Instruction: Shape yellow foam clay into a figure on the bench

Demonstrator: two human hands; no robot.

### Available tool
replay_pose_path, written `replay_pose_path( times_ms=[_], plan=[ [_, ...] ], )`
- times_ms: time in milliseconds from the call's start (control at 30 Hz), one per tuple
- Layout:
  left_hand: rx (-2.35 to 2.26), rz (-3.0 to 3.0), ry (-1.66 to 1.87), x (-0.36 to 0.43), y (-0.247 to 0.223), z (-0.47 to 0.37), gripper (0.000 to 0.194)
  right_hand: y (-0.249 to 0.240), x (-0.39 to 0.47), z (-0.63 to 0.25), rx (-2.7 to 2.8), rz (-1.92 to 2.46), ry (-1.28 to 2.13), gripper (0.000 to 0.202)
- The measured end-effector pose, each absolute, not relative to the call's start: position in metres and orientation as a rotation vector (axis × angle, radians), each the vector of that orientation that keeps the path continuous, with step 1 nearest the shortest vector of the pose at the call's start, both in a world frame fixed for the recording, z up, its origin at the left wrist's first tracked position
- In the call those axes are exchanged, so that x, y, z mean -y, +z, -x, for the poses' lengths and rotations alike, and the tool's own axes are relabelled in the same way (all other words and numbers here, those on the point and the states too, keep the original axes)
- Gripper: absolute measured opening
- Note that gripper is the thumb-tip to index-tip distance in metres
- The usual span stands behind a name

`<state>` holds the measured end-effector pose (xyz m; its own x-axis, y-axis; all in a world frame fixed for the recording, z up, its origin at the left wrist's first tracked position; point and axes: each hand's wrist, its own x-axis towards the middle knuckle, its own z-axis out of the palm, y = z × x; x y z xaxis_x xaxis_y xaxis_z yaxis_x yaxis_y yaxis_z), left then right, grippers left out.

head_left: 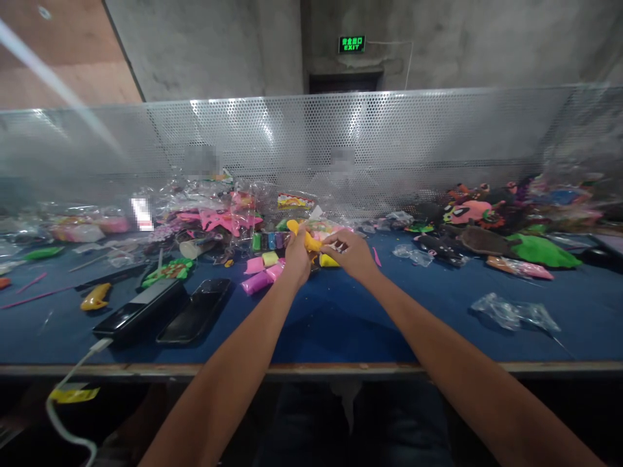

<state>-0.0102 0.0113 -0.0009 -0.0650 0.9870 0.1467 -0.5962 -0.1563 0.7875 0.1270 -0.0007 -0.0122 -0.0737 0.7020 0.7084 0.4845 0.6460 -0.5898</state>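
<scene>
While reaching past a black phone [195, 312] near the table edge [341, 368], holding a soft-looking yellow piece [313, 243] between left hand [298, 256] and right hand [354, 256]: gripped by the former, pinched at its right end by the latter's fingertips. Beyond, before the perforated screen [438, 133], red-and-yellow packet [296, 201], print too blurred to read. Farthest, on a green-lit sign [351, 44]: "安全出口" above "EXIT".

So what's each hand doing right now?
Left hand: closed, holding a yellow piece.
Right hand: fingers bent at the yellow piece's end; whether they grip it can't be told.
</scene>
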Motion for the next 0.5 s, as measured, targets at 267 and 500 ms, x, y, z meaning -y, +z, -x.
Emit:
replay_pose_path(
  times_ms=[267, 500],
  plan=[
    [-0.690, -0.959, 1.554, -0.014, -0.010, 0.007, 0.023, -0.015, -0.003, -0.127, 1.746, 1.011, 0.350, 0.032],
    [-0.603, -0.696, 1.535, -0.011, 0.001, 0.010, 0.011, -0.018, -0.003, -0.126, 1.867, 0.990, -0.013, 0.028]
  ],
)
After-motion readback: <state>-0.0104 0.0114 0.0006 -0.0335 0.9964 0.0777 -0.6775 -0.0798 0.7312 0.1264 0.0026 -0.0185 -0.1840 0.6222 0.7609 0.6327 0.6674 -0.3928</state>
